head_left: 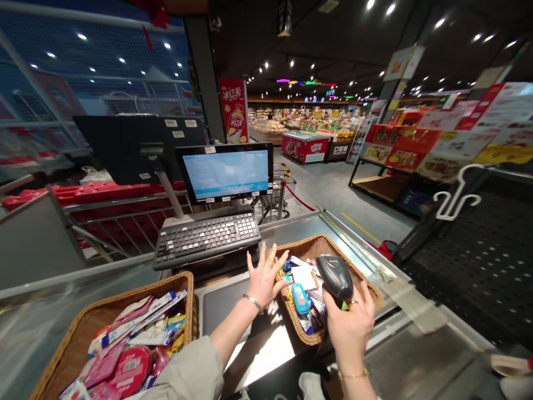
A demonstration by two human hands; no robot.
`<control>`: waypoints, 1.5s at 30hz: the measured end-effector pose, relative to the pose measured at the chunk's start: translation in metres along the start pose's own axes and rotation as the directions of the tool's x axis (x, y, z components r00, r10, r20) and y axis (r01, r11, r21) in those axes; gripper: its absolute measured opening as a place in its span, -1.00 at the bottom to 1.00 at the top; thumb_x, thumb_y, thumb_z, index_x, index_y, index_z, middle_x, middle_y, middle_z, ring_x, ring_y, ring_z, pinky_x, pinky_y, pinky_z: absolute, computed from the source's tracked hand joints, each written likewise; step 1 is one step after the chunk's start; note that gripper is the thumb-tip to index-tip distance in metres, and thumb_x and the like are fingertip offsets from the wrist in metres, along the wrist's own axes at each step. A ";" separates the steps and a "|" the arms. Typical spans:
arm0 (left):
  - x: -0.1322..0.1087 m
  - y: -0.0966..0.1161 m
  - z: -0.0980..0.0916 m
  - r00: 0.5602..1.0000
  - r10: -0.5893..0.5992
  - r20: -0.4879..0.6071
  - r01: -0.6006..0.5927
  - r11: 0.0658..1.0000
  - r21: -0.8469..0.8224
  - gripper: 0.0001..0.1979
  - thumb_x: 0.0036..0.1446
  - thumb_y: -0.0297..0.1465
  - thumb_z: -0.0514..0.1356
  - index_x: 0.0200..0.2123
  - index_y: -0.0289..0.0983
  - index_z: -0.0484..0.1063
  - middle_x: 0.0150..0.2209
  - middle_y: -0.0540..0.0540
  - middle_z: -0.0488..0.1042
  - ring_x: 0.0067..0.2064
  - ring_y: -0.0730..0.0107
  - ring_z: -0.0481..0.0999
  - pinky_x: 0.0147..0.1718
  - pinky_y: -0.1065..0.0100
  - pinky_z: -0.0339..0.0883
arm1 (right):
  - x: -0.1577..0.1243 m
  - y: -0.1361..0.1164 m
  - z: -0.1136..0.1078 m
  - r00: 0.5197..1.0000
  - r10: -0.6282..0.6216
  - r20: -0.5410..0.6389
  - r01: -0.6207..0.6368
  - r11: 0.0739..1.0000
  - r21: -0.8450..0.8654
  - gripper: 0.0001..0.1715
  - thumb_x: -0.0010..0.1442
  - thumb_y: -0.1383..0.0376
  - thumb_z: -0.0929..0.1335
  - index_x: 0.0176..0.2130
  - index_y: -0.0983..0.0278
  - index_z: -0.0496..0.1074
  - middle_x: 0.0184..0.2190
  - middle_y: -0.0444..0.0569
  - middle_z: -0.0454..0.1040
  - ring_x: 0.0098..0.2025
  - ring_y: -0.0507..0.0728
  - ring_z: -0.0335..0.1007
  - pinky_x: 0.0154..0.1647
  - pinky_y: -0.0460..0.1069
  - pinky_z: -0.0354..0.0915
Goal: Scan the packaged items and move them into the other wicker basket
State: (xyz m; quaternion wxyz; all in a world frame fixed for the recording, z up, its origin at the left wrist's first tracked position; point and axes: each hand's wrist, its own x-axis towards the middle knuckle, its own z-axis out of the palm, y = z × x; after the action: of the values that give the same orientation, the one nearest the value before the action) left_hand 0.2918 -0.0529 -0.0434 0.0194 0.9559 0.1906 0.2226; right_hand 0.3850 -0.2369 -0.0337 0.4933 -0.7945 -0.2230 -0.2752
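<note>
My left hand is spread wide, fingers apart and holding nothing, at the near-left rim of the right wicker basket. Inside that basket lie a light-blue item, a white packet and several small packaged goods. Over the basket's right side, my right hand grips a black barcode scanner, its head pointing away from me. Part of the scanner's handle is hidden by the hand. To the left, a larger wicker basket holds long toothbrush-like packs and a round pink container.
A keyboard and a lit monitor stand beyond the baskets. Between the baskets is a flat grey plate in the counter. A white hanger hangs from a black perforated panel at right.
</note>
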 end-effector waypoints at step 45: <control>-0.283 -0.158 -0.112 0.561 -0.828 -0.015 0.779 0.521 0.349 -0.47 0.11 -0.12 0.21 0.15 -0.09 0.37 0.40 -0.20 0.00 0.41 -0.21 -0.18 0.17 -0.51 -0.49 | -0.125 -0.148 0.099 0.732 -0.417 0.539 0.142 0.867 0.478 -0.68 0.08 0.12 0.37 -0.24 0.27 0.56 -0.10 0.11 0.56 0.25 0.36 0.15 0.18 0.29 0.11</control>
State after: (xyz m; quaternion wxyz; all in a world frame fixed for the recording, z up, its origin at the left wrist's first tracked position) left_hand -0.0478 -0.0173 -0.0804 -0.0186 0.7625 0.6417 0.0804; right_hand 0.2203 -0.0963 -0.0532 0.4956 -0.6758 -0.5454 -0.0157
